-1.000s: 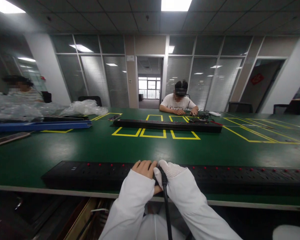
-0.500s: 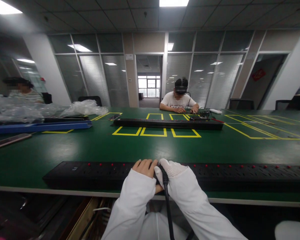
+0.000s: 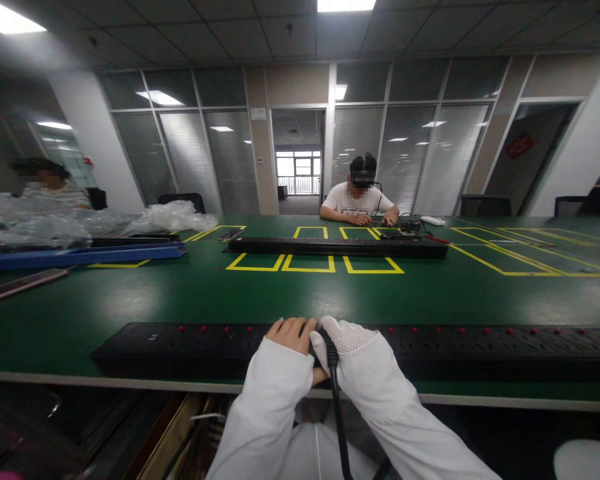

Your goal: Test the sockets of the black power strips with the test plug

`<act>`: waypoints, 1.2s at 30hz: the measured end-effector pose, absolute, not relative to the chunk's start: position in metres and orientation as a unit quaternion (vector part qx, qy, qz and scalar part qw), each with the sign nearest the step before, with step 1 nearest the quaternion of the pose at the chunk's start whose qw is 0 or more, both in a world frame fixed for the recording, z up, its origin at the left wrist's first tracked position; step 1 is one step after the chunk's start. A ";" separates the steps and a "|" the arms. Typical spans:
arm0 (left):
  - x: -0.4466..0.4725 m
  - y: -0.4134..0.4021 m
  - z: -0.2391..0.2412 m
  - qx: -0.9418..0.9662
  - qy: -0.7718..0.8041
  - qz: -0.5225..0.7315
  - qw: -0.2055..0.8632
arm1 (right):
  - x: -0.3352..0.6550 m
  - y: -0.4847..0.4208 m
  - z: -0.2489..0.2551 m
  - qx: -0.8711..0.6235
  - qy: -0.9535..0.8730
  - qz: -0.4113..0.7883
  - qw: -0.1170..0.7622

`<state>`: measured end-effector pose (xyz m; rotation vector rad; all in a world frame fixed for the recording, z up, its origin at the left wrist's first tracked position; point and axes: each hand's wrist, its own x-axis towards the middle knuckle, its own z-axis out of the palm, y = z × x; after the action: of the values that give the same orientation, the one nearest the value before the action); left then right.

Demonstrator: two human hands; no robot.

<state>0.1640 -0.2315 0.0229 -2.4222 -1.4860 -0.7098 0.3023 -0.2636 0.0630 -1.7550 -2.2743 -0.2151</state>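
A long black power strip (image 3: 190, 350) with a row of small red dots along its top lies across the near side of the green table. My bare left hand (image 3: 291, 335) is wrapped over the strip, fingers on top and thumb at the front side. Right beside it, my right hand (image 3: 349, 339) in a white dotted glove is closed around a power plug at the strip's top. The plug's body is mostly hidden by the glove. From it a thick black cable (image 3: 339, 413) hangs down over the table edge toward my lap.
Another black power strip (image 3: 330, 247) lies farther back, across yellow tape outlines (image 3: 307, 269). At left are a blue channel-shaped piece (image 3: 130, 252), clear plastic wrapping (image 3: 40, 217) and a phone-like flat object (image 3: 25, 285). A co-worker (image 3: 357, 197) sits opposite near tangled cables; another person sits far left.
Both hands keep the same hold on the strip and plug. The whole view has shifted very slightly; nothing else has visibly moved.
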 end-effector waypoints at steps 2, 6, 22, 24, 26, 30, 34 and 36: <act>0.164 -0.232 0.023 -0.824 -0.505 -0.236 0.102 | 0.302 -0.263 0.062 -0.605 -0.782 -0.076 0.126; 0.163 -0.232 0.024 -0.824 -0.506 -0.236 0.098 | 0.302 -0.261 0.060 -0.607 -0.781 -0.079 0.119; 0.164 -0.231 0.023 -0.822 -0.504 -0.246 0.097 | 0.301 -0.259 0.058 -0.610 -0.779 -0.088 0.110; 0.164 -0.231 0.022 -0.821 -0.505 -0.247 0.097 | 0.301 -0.260 0.058 -0.612 -0.779 -0.089 0.109; 0.164 -0.231 0.022 -0.822 -0.502 -0.248 0.099 | 0.301 -0.260 0.059 -0.613 -0.777 -0.089 0.108; 0.164 -0.230 0.021 -0.827 -0.495 -0.247 0.106 | 0.302 -0.261 0.061 -0.616 -0.775 -0.091 0.104; 0.164 -0.230 0.021 -0.821 -0.503 -0.249 0.104 | 0.301 -0.263 0.062 -0.617 -0.775 -0.091 0.099; 0.165 -0.230 0.021 -0.821 -0.503 -0.249 0.103 | 0.301 -0.263 0.063 -0.619 -0.774 -0.091 0.098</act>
<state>0.1648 -0.2302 0.0212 -2.4231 -1.4844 -0.7349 0.3012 -0.2630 0.0631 -1.8310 -2.2925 -0.2680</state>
